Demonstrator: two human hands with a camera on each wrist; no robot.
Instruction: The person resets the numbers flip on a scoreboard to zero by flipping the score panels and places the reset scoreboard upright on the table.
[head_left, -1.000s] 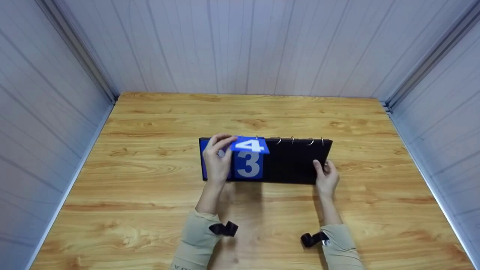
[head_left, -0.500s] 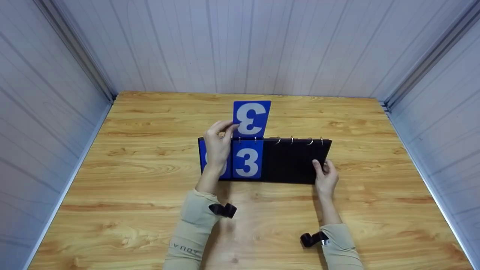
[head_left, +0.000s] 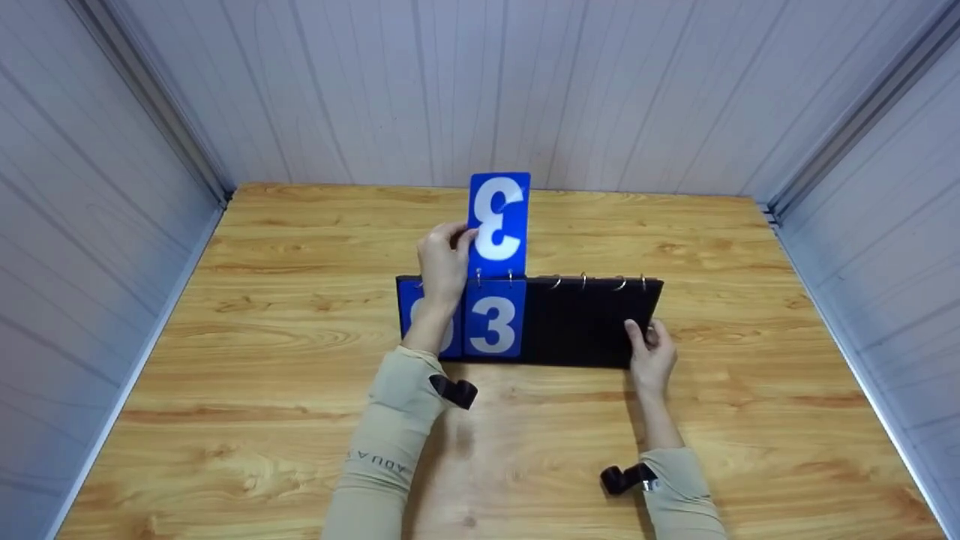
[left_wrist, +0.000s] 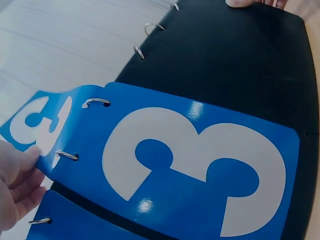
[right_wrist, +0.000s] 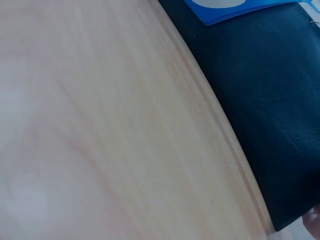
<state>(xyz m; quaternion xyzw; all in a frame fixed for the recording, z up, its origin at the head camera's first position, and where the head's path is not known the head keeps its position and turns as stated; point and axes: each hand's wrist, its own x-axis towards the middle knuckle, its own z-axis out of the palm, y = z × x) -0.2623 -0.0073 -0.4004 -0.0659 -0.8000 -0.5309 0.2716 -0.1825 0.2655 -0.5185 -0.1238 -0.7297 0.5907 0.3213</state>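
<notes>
1. A black flip scoreboard (head_left: 585, 322) stands upright near the middle of the wooden worktop (head_left: 262, 360), its metal rings (head_left: 585, 280) along the top edge.
2. The left hand (head_left: 444, 264) pinches the left edge of a blue number card (head_left: 499, 223) between thumb and fingers. The card is lifted straight up above the rings and shows a white 3 upside down.
3. In the left wrist view the lifted card (left_wrist: 45, 125) curves over 2 rings, and the fingers (left_wrist: 17, 175) grip its edge.
4. Below the lifted card, a second blue card (head_left: 493, 324) with a white 3 lies flat against the board's face. Left of it, another blue card (head_left: 411, 319) is mostly hidden behind the left wrist.
5. The right hand (head_left: 651, 352) holds the scoreboard's lower right corner, thumb on the front face and fingers curled behind the edge.
6. The right half of the board's face is bare black.
7. The right wrist view shows the black board (right_wrist: 260, 100) on the worktop with a blue card edge (right_wrist: 240, 10) at the top.
8. Pale panelled walls (head_left: 525, 90) enclose the worktop on the left, right and far sides.
9. Both forearms wear beige sleeves (head_left: 390, 442).
</notes>
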